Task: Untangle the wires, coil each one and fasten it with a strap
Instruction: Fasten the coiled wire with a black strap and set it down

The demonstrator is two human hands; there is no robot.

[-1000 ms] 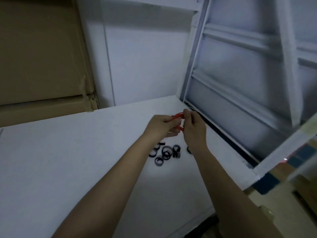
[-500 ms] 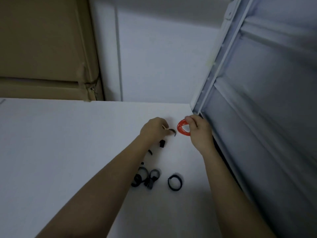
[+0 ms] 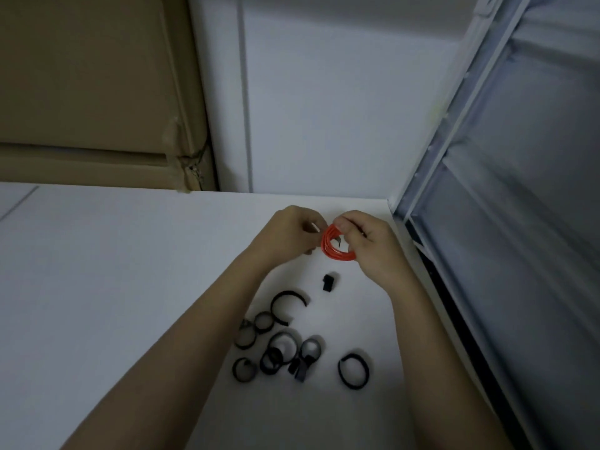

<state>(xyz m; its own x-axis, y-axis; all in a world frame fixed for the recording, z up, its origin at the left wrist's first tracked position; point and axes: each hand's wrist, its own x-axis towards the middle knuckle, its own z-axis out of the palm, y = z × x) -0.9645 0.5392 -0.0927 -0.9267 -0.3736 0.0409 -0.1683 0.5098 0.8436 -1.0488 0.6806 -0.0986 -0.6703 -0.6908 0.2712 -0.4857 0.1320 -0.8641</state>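
A small coil of red wire (image 3: pixel 334 250) hangs just above the white table (image 3: pixel 113 287) near its far right corner. My right hand (image 3: pixel 373 248) pinches the coil at its top right. My left hand (image 3: pixel 289 233) meets the coil from the left, its fingers curled at the coil's upper left edge. A short dark strap end (image 3: pixel 339 243) shows inside the coil's ring. Several black straps (image 3: pixel 282 349) lie curled on the table below my hands, one ring (image 3: pixel 353 371) apart at the right and a small black piece (image 3: pixel 329 282) nearer the coil.
Brown cardboard boxes (image 3: pixel 94 92) stand against the wall at the back left. A white metal frame panel (image 3: pixel 506 222) leans along the table's right edge. The table's left half is bare white surface.
My left hand has come back to the red coil, which my right hand held alone half a second ago. The view has tilted down, showing more of the black straps.
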